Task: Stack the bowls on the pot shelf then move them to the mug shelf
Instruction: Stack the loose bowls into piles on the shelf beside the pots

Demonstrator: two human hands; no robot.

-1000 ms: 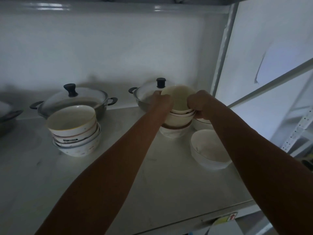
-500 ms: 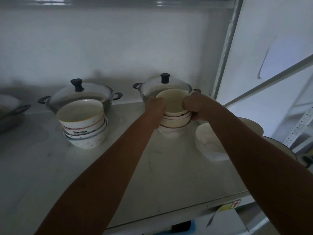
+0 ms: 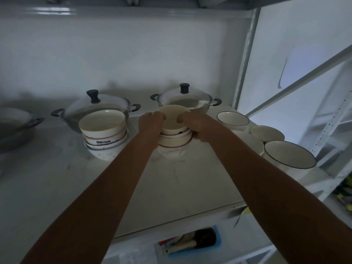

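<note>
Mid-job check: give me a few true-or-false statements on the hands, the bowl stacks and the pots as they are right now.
1. The left hand and the right hand both grip the middle bowl stack. True.
2. The left bowl stack stands behind the pots. False: it stands in front of the left pot.
3. The right pot has its lid on. True.
4. Every bowl is stacked. False: single black-rimmed bowls sit unstacked to the right.
</note>
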